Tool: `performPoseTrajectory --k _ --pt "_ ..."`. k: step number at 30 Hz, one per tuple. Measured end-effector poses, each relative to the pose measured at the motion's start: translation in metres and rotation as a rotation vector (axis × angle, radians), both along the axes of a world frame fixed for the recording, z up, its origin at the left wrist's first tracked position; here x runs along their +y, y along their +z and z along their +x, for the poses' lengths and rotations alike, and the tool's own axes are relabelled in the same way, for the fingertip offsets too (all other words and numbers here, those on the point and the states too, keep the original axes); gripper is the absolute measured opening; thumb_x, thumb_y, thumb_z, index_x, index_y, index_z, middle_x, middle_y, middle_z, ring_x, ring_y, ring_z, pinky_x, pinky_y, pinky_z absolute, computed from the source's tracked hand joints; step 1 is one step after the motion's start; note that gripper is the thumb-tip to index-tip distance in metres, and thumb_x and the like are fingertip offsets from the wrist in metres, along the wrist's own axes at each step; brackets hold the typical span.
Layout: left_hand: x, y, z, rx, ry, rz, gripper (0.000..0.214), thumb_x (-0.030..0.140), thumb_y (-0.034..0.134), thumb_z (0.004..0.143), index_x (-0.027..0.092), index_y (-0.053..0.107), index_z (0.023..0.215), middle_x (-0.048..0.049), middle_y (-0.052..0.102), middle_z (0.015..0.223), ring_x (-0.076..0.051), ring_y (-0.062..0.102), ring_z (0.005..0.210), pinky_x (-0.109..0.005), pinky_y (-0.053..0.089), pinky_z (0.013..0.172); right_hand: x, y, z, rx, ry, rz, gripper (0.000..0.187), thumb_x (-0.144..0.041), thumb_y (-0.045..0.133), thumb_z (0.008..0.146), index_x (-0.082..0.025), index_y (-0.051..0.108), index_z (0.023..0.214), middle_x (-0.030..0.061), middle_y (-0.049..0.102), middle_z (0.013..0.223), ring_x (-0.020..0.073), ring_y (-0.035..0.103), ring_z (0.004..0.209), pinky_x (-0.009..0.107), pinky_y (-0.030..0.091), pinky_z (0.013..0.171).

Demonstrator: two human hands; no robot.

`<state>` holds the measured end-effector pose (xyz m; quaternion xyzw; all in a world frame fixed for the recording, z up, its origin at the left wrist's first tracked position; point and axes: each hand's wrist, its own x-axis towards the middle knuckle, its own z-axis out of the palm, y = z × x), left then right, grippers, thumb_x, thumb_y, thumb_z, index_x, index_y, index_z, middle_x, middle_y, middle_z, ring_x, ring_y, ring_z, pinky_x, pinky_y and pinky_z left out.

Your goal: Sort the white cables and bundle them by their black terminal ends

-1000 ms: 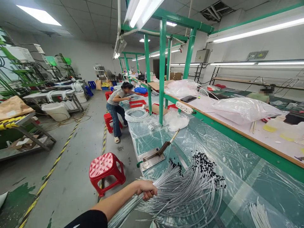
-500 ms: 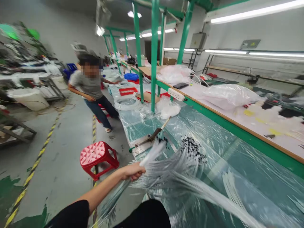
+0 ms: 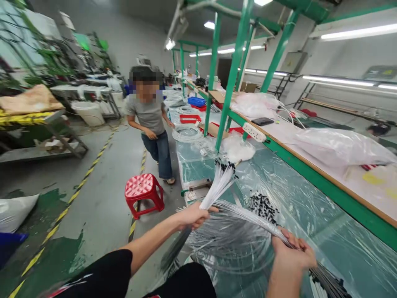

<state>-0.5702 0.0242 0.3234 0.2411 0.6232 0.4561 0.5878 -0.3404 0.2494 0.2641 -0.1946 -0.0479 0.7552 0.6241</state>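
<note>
My left hand (image 3: pixel 195 216) is closed round a bundle of thin white cables (image 3: pixel 218 186), whose black-tipped ends fan out upward over the table. Darker lengths hang below that fist, past the table edge. My right hand (image 3: pixel 293 250) grips a second stretch of bundled cables (image 3: pixel 256 217), which arches from beside the left hand and runs on to the lower right, ending in dark tips. Whether both stretches belong to one bundle, I cannot tell. Between my hands, looped pale cables (image 3: pixel 229 238) lie on the table, and a group of black cable ends (image 3: pixel 263 206) rests behind them.
A plastic-covered green table (image 3: pixel 313 207) stretches ahead, with a raised shelf (image 3: pixel 310 155) on green posts. A metal fixture (image 3: pixel 198 188) sits at its left edge. Coiled cable (image 3: pixel 187 134) lies farther off. A red stool (image 3: pixel 144 194) and another person (image 3: pixel 149 120) are to the left.
My right hand has come into view gripping cables at the right. The left-hand bundle now stands more upright. The view has swung left, and the other person has straightened up.
</note>
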Motion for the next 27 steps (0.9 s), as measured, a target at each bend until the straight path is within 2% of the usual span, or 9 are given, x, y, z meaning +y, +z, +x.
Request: performPoseTrajectory --k 4,9,15,22,27 --pt "-0.004 -0.008 0.002 -0.041 0.092 -0.007 0.065 0.019 0.049 0.063 0.012 0.060 0.126 0.0142 0.025 0.040 -0.006 0.017 0.035 -0.019 0.019 0.037 -0.010 0.005 -0.019 -0.033 -0.021 -0.170 0.032 -0.010 0.045 0.050 -0.020 0.017 0.061 -0.0095 0.015 0.050 0.0080 0.024 0.035 0.021 0.037 0.042" --pt "-0.020 -0.003 -0.006 0.012 0.105 -0.025 0.055 0.018 0.046 0.058 0.014 0.067 0.109 0.0134 0.027 0.039 -0.006 0.018 0.033 -0.018 0.022 0.036 -0.012 0.003 -0.032 -0.046 0.039 -0.157 0.031 -0.008 0.046 0.051 -0.019 0.018 0.059 -0.0086 0.019 0.051 0.0082 0.025 0.036 0.022 0.039 0.043" --pt "-0.039 0.017 -0.008 0.050 0.014 -0.002 0.042 0.018 0.048 0.058 0.013 0.069 0.094 0.0121 0.029 0.037 -0.006 0.020 0.033 -0.018 0.023 0.034 0.003 -0.009 -0.050 -0.058 0.062 -0.035 0.039 -0.012 0.049 0.049 -0.021 0.013 0.062 -0.0095 0.011 0.052 0.0083 0.023 0.034 0.022 0.036 0.042" --pt "-0.051 0.041 0.000 0.131 -0.156 -0.020 0.034 0.019 0.046 0.056 0.015 0.069 0.080 0.0097 0.033 0.035 -0.008 0.024 0.031 -0.019 0.024 0.031 0.005 0.005 -0.070 -0.020 -0.013 -0.275 0.029 -0.013 0.045 0.053 -0.021 0.018 0.062 -0.0092 0.019 0.049 0.0083 0.024 0.033 0.021 0.034 0.043" --pt "-0.053 0.048 0.008 0.157 -0.271 -0.061 0.019 0.019 0.045 0.052 0.017 0.062 0.062 0.0071 0.038 0.035 -0.009 0.030 0.030 -0.019 0.025 0.030 0.009 -0.002 -0.073 0.000 -0.022 -0.299 0.031 -0.014 0.045 0.059 -0.022 0.015 0.064 -0.0097 0.018 0.051 0.0082 0.024 0.034 0.021 0.033 0.044"
